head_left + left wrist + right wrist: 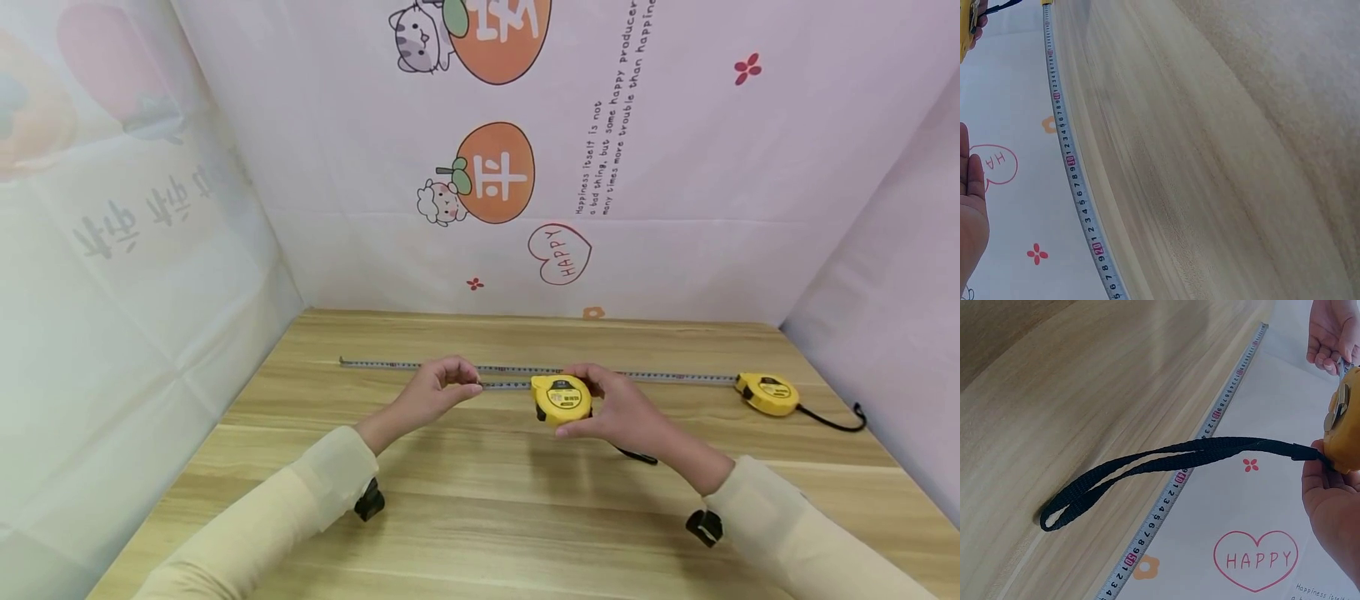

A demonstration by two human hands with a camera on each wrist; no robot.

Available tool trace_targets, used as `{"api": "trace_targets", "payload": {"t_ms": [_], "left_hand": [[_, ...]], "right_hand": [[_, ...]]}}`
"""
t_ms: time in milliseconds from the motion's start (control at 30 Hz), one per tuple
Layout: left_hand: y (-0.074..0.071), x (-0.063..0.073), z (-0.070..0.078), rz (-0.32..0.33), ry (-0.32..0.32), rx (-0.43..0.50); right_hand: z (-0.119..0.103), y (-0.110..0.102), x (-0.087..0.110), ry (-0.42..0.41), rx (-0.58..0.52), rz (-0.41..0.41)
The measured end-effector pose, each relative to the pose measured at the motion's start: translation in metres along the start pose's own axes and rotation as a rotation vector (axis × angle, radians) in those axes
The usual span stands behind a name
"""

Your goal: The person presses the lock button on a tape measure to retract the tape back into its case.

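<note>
Pinching blade [507, 386] in left hand [433, 390], gripping tape measure [562, 400] in right hand [621, 408]; barely extended tbh, unlike already-stretched second tape measure [771, 394], 3 o'clock.

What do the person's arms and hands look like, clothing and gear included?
The left arm wears a long, pale cream fabric sleeve, and the right arm a matching pale cream fabric sleeve; both look plain. A small black wrist device shows beneath the left cuff, a similar black device beneath the right cuff. The left hand and right hand are gloveless.
</note>
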State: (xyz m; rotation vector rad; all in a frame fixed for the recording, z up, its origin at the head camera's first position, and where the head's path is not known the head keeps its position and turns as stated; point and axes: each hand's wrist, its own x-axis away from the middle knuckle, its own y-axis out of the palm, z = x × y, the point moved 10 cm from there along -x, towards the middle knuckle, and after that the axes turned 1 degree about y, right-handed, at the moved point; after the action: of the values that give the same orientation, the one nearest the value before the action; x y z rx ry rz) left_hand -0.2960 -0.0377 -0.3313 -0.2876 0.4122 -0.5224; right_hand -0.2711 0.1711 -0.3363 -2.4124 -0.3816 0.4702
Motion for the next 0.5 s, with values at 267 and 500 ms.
{"api": "trace_targets", "payload": {"t_ms": [267,500], "left_hand": [[0.0019,-0.0003,-0.0011,0.005,0.008,-0.005],[0.0035,-0.0003,-0.0016,-0.001,-0.006,-0.009]], "right_hand": [[0.0012,0.0015,0.0009,0.011,-0.002,-0.006],[0.0003,0.0019,0.0016,0.002,-0.003,-0.002]]}}
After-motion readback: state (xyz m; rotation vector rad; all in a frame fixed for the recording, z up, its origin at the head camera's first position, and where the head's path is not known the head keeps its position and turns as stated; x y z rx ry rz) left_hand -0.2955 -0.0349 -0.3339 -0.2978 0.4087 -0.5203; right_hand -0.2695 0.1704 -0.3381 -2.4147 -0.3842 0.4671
